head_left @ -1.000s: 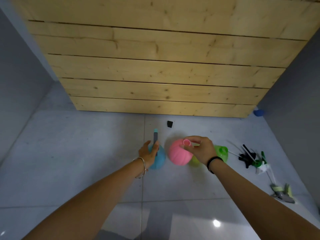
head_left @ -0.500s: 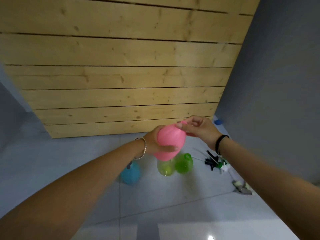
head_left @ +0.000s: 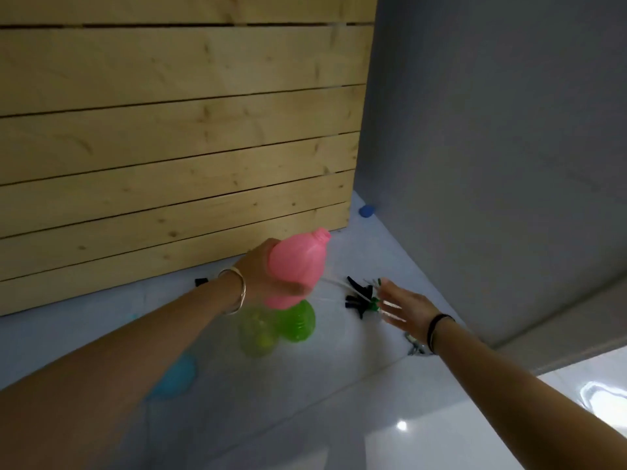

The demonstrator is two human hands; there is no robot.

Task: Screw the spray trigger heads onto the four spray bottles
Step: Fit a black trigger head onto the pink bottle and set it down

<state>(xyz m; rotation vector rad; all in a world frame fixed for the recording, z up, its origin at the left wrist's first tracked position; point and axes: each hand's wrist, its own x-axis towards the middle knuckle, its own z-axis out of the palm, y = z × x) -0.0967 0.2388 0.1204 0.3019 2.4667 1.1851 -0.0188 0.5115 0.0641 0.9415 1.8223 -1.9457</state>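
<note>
My left hand (head_left: 263, 273) is shut around a pink spray bottle (head_left: 298, 266), held in the air with its bare neck pointing up and right. My right hand (head_left: 403, 308) is open with fingers spread, stretched out over a cluster of black and green trigger heads (head_left: 361, 295) with white tubes on the floor. Below the pink bottle stand a green bottle (head_left: 300, 322) and a yellow-green bottle (head_left: 256, 334). A blue bottle (head_left: 174, 378) is half hidden behind my left forearm.
A wall of pale wooden planks (head_left: 169, 147) rises ahead, a grey wall (head_left: 492, 130) to the right. The floor is glossy light tile (head_left: 339, 401). A small blue object (head_left: 366, 211) lies in the far corner, a small black piece (head_left: 201, 281) by the planks, another grey trigger head (head_left: 415, 346) under my right wrist.
My right hand has let go of the pink bottle's neck and moved down right toward the trigger heads. My left hand now holds the bottle alone. The view has swung right.
</note>
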